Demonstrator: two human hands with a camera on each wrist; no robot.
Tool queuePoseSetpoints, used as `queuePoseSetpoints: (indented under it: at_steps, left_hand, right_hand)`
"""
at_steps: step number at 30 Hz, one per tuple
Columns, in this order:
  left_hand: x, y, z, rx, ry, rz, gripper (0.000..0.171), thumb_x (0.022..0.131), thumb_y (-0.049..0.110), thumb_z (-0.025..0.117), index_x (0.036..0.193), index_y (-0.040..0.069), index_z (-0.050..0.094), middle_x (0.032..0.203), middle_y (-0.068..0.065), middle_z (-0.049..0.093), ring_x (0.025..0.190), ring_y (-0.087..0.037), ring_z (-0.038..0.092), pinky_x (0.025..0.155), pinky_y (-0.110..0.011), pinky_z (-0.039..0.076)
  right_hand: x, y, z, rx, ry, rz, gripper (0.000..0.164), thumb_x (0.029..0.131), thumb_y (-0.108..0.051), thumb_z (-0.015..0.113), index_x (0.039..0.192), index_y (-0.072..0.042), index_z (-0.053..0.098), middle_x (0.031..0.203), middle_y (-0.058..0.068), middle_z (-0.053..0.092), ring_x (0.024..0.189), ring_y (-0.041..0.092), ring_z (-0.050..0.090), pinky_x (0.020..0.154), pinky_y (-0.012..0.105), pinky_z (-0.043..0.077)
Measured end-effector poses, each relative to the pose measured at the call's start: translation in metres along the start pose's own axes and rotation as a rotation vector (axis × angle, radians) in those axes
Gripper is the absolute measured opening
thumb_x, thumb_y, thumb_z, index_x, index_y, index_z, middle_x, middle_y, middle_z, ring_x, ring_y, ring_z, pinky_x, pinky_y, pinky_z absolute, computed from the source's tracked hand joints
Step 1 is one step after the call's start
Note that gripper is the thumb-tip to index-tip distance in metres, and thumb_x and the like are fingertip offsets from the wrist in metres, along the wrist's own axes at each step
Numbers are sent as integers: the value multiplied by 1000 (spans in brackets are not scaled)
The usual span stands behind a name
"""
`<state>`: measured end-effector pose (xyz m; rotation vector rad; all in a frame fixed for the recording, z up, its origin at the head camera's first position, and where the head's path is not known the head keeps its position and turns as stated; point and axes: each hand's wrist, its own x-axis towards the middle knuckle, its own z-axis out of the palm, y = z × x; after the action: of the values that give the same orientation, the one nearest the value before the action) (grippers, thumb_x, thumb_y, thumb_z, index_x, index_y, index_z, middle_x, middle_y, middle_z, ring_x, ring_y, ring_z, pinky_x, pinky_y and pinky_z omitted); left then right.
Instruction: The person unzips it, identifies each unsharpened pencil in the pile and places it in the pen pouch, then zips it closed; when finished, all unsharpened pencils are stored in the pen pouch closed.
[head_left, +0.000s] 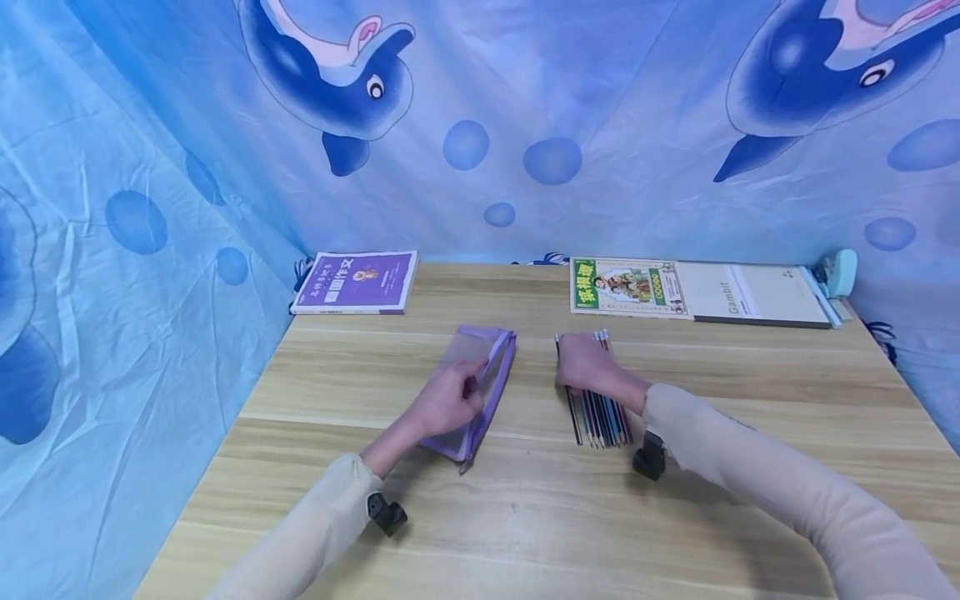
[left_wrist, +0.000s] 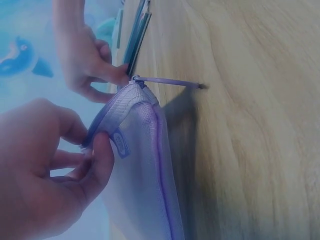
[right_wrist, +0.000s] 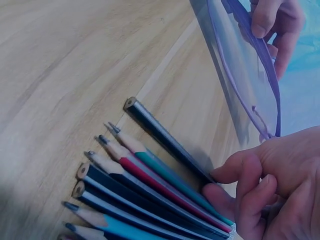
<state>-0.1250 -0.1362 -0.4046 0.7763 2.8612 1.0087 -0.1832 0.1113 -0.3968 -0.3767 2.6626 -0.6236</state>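
Observation:
A translucent zip pouch with purple edging lies left of centre on the table. At its upper edge my left hand pinches the rim between thumb and fingers. In the left wrist view the zipper pull sticks out from the corner of the pouch. To the right, a row of several pencils lies side by side, most of them sharpened. Over their far ends is my right hand. Its thumb and forefinger pinch a dark pencil with a flat, unsharpened end, set slightly apart from the others.
At the back left lies a purple book. A green-and-yellow illustrated book and a white "Gambit" book lie at the back right, with a teal object at the corner. A blue dolphin-print curtain hangs behind the wooden table.

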Motion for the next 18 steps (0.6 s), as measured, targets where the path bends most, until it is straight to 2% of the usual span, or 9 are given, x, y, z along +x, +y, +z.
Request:
queuePoseSetpoints:
  at_steps: [5, 9, 13, 18]
  left_hand:
    - [1, 0, 2, 7, 18, -1, 57, 75, -5, 63, 131, -14, 56, 81, -4, 61, 74, -16, 57, 66, -26, 52]
    - [2, 1, 3, 5, 23, -4, 57, 75, -6, 63, 130, -15, 56, 81, -4, 61, 74, -16, 57, 67, -26, 52]
    - [2, 2, 4, -7, 22, -17, 57, 75, -7, 63, 131, -15, 56, 82, -5, 61, 74, -15, 57, 67, -26, 52]
    - [2, 4, 3, -14, 19, -39, 57, 76, -6, 63, 132, -15, 55, 82, -4, 60, 74, -14, 56, 66, -25, 52]
  right_hand:
    - [1, 0, -1, -4, 0, 1, 12, 75, 4, 61, 67, -5, 57, 47, 3, 57, 43, 17, 60, 40, 21, 43]
    - [0, 2, -2, 56, 2, 12, 12, 75, 1, 66, 79, -2, 55, 53, 7, 60, 42, 16, 58, 41, 23, 46]
    - [-2, 6, -4, 180, 8, 29, 28, 76, -1, 70, 98, 5, 55, 62, 10, 61, 44, 16, 58, 42, 24, 48]
    - [-6, 10, -6, 366, -1, 63, 42, 79, -2, 70, 117, 9, 55, 60, 9, 60, 45, 16, 58, 40, 21, 44]
